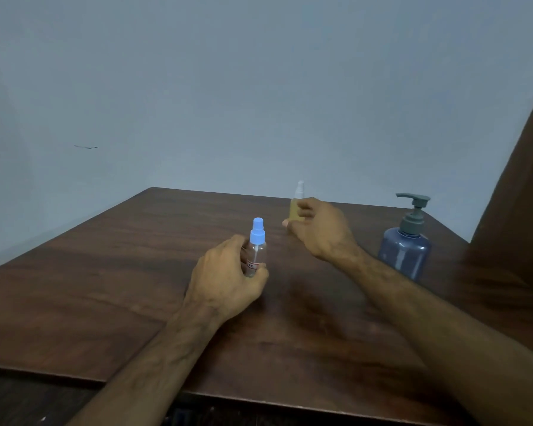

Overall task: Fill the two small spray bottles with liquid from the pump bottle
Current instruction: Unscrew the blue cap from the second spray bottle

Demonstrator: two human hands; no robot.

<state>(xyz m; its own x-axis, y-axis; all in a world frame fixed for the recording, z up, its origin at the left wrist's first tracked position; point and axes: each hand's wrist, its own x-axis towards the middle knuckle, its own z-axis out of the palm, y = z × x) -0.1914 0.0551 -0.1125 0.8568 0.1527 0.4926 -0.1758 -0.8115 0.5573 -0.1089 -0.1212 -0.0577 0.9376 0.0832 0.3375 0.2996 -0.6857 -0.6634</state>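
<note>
A clear small spray bottle with a blue cap (257, 238) stands upright on the wooden table (105, 272), and my left hand (225, 278) grips its body from the left. Further back stands a second small spray bottle (296, 207) with a white cap and a yellowish body. My right hand (319, 229) is at this bottle with fingers curled round its lower part, hiding most of it. A blue translucent pump bottle (405, 247) with a grey pump head stands at the right, apart from both hands.
A plain pale wall rises behind the table's far edge. A dark brown surface (517, 195) runs up the right side of the view beside the pump bottle. The table's near edge crosses the bottom of the view.
</note>
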